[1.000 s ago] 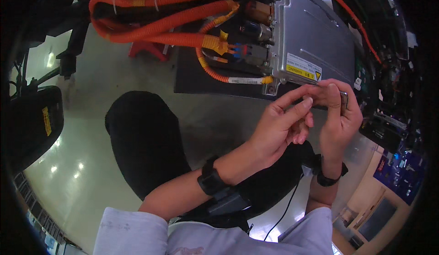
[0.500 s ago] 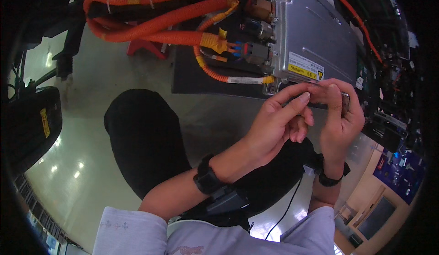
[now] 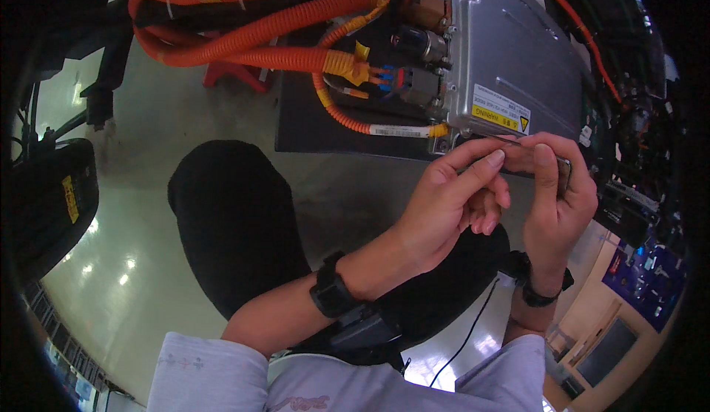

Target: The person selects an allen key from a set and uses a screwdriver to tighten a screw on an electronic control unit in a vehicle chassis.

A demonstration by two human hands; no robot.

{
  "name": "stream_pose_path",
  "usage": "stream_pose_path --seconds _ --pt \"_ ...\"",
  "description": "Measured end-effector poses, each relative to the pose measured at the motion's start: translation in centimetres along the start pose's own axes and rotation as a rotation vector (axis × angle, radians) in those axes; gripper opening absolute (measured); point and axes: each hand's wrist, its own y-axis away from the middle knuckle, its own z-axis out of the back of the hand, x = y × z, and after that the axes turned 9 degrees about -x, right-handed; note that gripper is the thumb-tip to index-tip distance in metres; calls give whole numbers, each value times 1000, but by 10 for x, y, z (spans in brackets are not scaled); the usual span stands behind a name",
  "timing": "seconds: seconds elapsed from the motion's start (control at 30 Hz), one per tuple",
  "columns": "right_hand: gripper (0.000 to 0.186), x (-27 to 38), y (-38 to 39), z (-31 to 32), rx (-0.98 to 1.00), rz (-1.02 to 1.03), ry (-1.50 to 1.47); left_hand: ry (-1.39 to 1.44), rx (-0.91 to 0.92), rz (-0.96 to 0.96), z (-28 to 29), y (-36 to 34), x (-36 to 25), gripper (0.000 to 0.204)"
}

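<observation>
Silver-grey metal housing (image 3: 510,57) up top, orange cables (image 3: 296,58) plugged into its left side, and both hands are working just below its near edge, by the yellow-and-white label (image 3: 499,109). Not a lot has changed in the last second, tbh: the right hand (image 3: 556,197) has slid a bit further right, so the two thumbs sit wider apart and a thin metal rod (image 3: 510,142) shows more clearly between them (it looks bent at the palm end, maybe a hex key, but don't quote me). Right thumb and fingers are pinching the rod; the left hand (image 3: 462,197) has its index finger up against it, thumb close by, other fingers loosely curled, and I can't tell if it's really gripping. My read is that the rod's being shifted in the grip rather than used on the housing, so this is fiddly in-hand stuff for now.
</observation>
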Motion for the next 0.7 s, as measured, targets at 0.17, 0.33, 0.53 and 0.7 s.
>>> stream_pose_path --seconds 0.17,0.33,0.53,0.7 --pt "10 4 -12 15 127 86 54 -241 -66 -71 -11 8 -7 26" --pt "7 6 -35 18 339 280 32 -1019 -251 -540 -20 14 -28 17" --pt "12 0 -38 11 263 399 109 -1621 -100 -1086 -44 4 -53 17" --pt "33 -29 -23 20 -143 798 481 -1709 66 -1242 -74 23 -59 26"
